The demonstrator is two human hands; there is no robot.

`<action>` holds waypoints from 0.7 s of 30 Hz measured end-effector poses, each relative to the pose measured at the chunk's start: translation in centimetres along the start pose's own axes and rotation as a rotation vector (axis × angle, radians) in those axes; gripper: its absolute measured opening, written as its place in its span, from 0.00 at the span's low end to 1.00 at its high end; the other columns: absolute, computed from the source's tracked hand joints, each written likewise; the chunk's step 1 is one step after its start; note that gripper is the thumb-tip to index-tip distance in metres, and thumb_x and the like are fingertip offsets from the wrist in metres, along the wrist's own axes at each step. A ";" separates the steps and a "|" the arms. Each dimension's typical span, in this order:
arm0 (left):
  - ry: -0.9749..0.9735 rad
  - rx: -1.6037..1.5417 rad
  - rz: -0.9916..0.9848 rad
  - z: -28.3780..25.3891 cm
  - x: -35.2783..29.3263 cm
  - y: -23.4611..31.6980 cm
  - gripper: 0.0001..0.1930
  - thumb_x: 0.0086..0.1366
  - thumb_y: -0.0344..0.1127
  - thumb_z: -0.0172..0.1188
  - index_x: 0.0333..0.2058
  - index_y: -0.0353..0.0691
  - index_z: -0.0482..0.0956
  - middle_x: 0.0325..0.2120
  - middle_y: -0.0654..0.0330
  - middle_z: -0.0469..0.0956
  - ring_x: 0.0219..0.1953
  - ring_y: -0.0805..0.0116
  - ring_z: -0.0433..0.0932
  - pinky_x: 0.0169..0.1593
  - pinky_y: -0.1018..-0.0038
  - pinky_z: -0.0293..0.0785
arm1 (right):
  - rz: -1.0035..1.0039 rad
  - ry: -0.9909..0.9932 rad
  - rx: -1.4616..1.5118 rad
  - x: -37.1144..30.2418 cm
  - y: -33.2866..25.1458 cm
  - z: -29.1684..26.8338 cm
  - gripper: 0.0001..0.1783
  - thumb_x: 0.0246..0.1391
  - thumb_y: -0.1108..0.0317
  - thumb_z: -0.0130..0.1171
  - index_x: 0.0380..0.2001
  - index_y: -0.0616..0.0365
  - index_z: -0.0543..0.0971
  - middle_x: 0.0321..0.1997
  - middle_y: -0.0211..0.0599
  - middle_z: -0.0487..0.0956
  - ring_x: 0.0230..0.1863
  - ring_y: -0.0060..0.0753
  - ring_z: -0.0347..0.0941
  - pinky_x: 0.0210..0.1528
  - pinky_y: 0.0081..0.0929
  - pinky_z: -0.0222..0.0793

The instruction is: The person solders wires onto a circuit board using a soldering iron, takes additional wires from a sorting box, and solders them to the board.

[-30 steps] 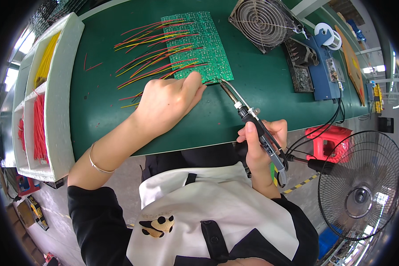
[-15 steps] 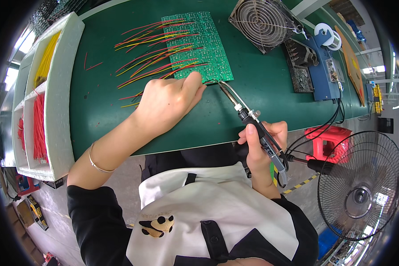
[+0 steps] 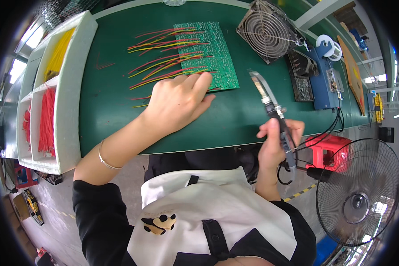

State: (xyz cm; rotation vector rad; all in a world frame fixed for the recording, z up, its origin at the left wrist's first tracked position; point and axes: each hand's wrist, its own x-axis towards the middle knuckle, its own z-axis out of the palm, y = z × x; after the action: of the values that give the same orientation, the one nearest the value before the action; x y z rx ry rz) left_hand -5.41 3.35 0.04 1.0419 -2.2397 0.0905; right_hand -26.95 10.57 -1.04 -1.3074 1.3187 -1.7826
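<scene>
My left hand (image 3: 177,99) is closed at the near edge of a green circuit board (image 3: 219,57), its fingertips curled down and partly hidden. A bit of red wire (image 3: 215,89) shows beside those fingertips, and the hand appears to pinch it. Red and yellow wires (image 3: 164,45) lie in rows from the board out to the left, and a few ends stick out past the left wrist. My right hand (image 3: 277,142) is wrapped round the black handle of a soldering iron (image 3: 270,104) with a curved metal tube along it. Its tip points up and away, apart from the board.
At left stands a white foam box (image 3: 71,111) with yellow and red wires in compartments. A metal fan with a round grille (image 3: 268,35) stands at the back, beside a blue soldering unit (image 3: 326,80) with a solder spool (image 3: 334,48). A black floor fan (image 3: 357,206) is at right.
The soldering iron has moved right, away from the board's near edge, carried by my right hand. My left hand stays at the board, still closed. The whole view has shifted slightly.
</scene>
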 end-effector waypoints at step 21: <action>-0.019 0.245 0.139 -2.7 -1.5 3.3 0.12 0.46 0.43 0.60 0.22 0.41 0.71 0.22 0.64 0.66 0.28 0.70 0.69 0.25 0.75 0.67 | 0.144 0.080 0.286 5.5 2.2 -1.6 0.06 0.55 0.68 0.56 0.27 0.54 0.70 0.20 0.25 0.70 0.22 0.12 0.63 0.23 0.11 0.55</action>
State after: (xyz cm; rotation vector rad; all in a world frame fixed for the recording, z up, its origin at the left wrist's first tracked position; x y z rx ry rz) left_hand -5.59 7.41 1.94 1.0127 -2.3587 0.4257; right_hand -30.71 5.74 -1.09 -0.9716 1.1179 -1.8575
